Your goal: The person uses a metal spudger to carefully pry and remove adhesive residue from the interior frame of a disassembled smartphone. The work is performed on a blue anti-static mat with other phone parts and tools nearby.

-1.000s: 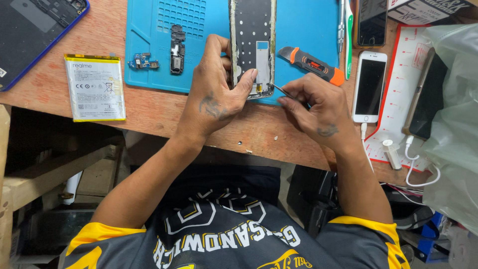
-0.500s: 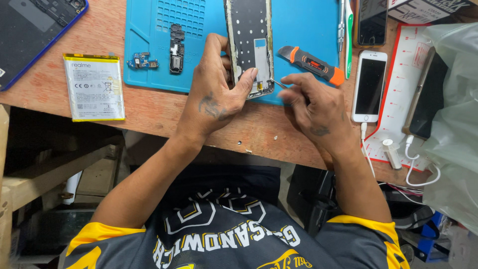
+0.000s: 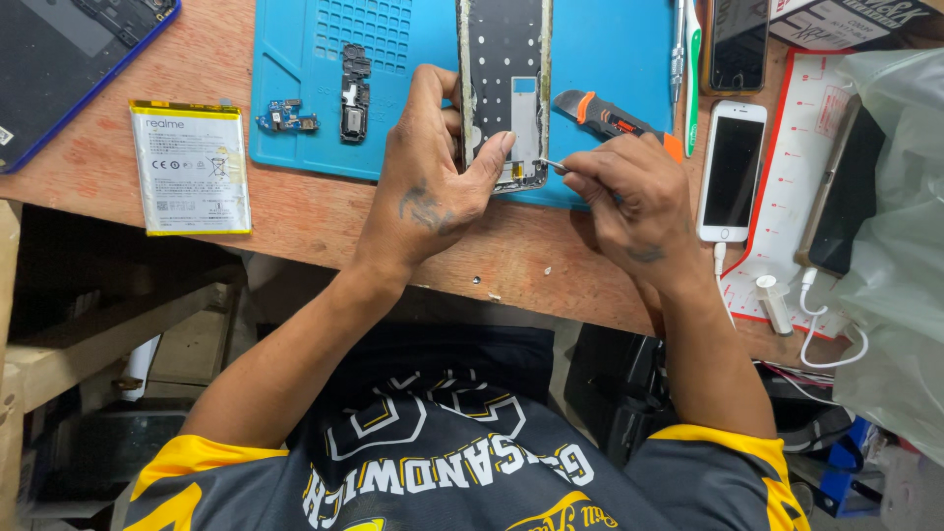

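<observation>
Phone frame [image 3: 503, 88]: an opened phone body, dark inside with a small blue patch, lying lengthwise on the blue mat [image 3: 610, 59], its lower end at the mat's near edge.
Left hand [image 3: 428, 187]: clamps the frame's lower left edge, fingers curled along the side, thumb laid across the bottom.
Right hand [image 3: 634, 197]: fingers pinched tight around a thin metal tool [image 3: 553, 165], its tip touching the frame's lower right corner.
Utility knife [image 3: 610, 120]: grey and orange, on the mat just beyond the right hand.
Small parts [image 3: 287, 118]: a little blue circuit piece and a dark module [image 3: 354, 93], side by side on the mat's left part.
Battery [image 3: 191, 167]: flat, white with yellow edges, on the bare wooden table [image 3: 295, 211], left of the mat.
White phone [image 3: 733, 169]: face up, right of the mat, a white cable running from its near end.
Plastic bag [image 3: 900, 246]: pale, crumpled, at the far right.
</observation>
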